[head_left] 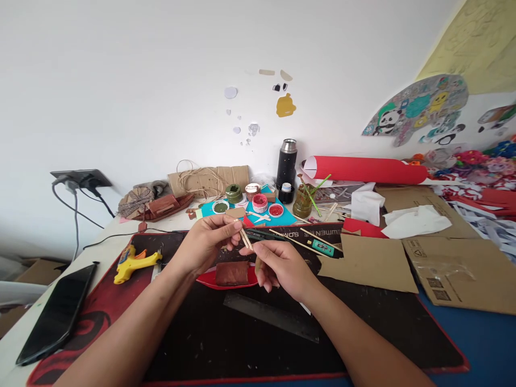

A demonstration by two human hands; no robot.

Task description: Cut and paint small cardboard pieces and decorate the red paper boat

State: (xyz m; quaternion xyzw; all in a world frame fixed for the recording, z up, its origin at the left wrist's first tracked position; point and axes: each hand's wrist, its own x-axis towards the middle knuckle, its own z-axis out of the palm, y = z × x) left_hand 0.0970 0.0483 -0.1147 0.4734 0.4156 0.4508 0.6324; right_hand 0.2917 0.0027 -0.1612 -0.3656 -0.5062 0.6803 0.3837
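Observation:
Between my two hands are short thin wooden sticks (pixel 245 238), held side by side above the mat. My left hand (pixel 212 239) is closed, its thumb and fingers pinching their upper ends. The fingertips of my right hand (pixel 280 263) pinch the lower ends, with the other fingers curled underneath. Behind and below the hands sits a small red model boat (pixel 206 278) with a brown curved cover (pixel 231 273); my right hand hides part of its right end. A clear ruler (pixel 274 317) lies on the mat in front of the boat.
A yellow glue gun (pixel 135 263) and a black phone (pixel 56 314) lie at left. Behind are open paint pots (pixel 260 202), a jar with brushes (pixel 303 201) and a black thermos (pixel 287 164). Cardboard pieces (pixel 373 263) lie at right on the black mat (pixel 226 349).

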